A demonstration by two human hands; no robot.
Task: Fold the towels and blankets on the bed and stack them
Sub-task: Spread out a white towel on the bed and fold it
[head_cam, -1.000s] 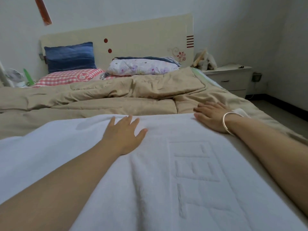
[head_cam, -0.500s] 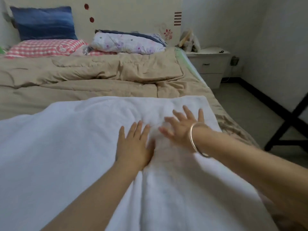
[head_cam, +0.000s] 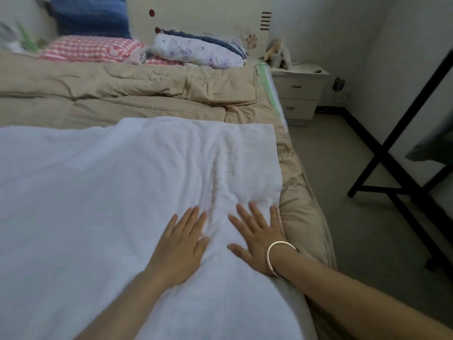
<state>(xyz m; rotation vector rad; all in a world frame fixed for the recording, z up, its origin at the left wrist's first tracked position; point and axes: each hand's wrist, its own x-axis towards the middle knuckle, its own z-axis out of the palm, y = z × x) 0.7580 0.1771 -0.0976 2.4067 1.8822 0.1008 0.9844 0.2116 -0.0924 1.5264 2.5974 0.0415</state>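
Position check: white towel (head_cam: 98, 192) lies spread flat over near half of bed (head_cam: 268, 87), on top of beige quilt (head_cam: 122, 94); towel's far edge crosses the quilt, its right edge sits close to the bed's right side. L hand (head_cam: 179, 244) & R hand (head_cam: 257, 241) both rest palm-down on the towel, fingers straight and fanned wide, gripping nothing. A raised crease (head_cam: 218, 182) in the cloth runs away from the person, btwn the two hands: L hand just left of it, R hand just right of it, w/ R little finger near the towel's right edge. Hands near each other, not touching. Silver bangle (head_cam: 277, 256) on R wrist. Far end: blue pillow (head_cam: 90, 18) upright against headboard (head_cam: 201, 15), red-check pillow (head_cam: 90, 49) below it, floral folded bedding (head_cam: 196, 51) beside that. White nightstand (head_cam: 301, 92) stands right of the bed head; black frame (head_cam: 392, 148) on floor, well apart from the bed. View slightly blurred at edges.
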